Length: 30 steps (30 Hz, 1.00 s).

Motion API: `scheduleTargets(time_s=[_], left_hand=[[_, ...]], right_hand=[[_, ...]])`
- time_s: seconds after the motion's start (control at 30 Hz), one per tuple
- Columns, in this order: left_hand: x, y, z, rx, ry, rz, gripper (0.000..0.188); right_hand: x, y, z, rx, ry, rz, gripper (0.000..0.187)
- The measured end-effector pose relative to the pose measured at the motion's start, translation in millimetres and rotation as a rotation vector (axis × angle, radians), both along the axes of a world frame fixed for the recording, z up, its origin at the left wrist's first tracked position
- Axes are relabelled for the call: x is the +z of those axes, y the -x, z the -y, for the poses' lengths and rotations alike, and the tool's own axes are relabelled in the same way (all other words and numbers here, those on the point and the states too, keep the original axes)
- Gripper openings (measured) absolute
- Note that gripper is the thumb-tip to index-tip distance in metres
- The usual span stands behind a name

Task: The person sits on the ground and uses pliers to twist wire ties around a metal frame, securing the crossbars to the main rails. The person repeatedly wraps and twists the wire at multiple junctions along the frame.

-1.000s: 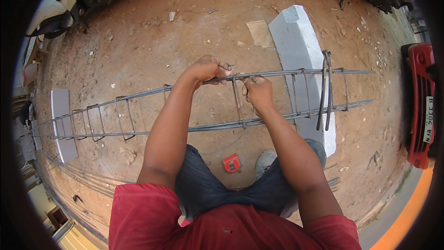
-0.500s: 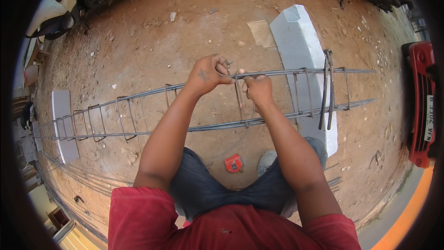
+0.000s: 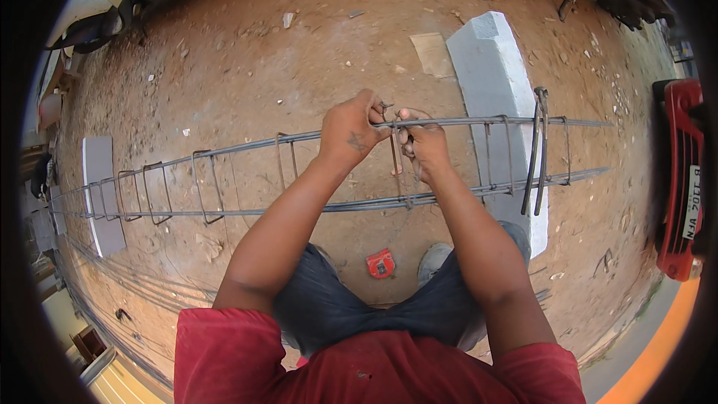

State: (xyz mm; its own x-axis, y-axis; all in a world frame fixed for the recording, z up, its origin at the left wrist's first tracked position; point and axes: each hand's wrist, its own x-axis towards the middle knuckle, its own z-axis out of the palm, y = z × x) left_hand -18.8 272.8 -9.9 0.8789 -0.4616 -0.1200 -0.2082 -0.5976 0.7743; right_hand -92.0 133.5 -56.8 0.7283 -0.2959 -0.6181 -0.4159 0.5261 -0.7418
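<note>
Head view: stirrups point(image 3: 509, 153) already span the bars point(image 3: 460, 121), while left hand point(image 3: 350, 131) and right hand point(image 3: 426, 144) grip them at one seemingly unfinished joint point(image 3: 394, 126).

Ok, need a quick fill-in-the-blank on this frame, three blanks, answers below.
1. Of the two long sides of the rebar cage, the left hand and right hand are at the one ____ (nearer/farther) from the body.
2. The small tape-measure-like case on the ground is coloured ____.
3. The long-handled tool on the cage is to the ____ (left/right) of both hands.

Missing words: farther; red; right
</note>
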Motion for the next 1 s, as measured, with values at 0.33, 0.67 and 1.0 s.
scheduleTargets(time_s=[0.33,0.67,1.0], left_hand=[[0.5,-14.4,-4.6,-0.108,0.105,-0.165,0.036],[2.9,-18.2,-0.5,-0.025,0.032,-0.221,0.037],[0.7,-13.6,-0.5,-0.036,0.037,-0.16,0.032]], right_hand=[[10.8,-6.9,4.1,0.101,0.113,-0.208,0.02],[9.3,14.4,-2.6,0.164,0.344,-0.075,0.018],[3.3,37.1,-8.0,0.355,0.848,-0.023,0.017]])
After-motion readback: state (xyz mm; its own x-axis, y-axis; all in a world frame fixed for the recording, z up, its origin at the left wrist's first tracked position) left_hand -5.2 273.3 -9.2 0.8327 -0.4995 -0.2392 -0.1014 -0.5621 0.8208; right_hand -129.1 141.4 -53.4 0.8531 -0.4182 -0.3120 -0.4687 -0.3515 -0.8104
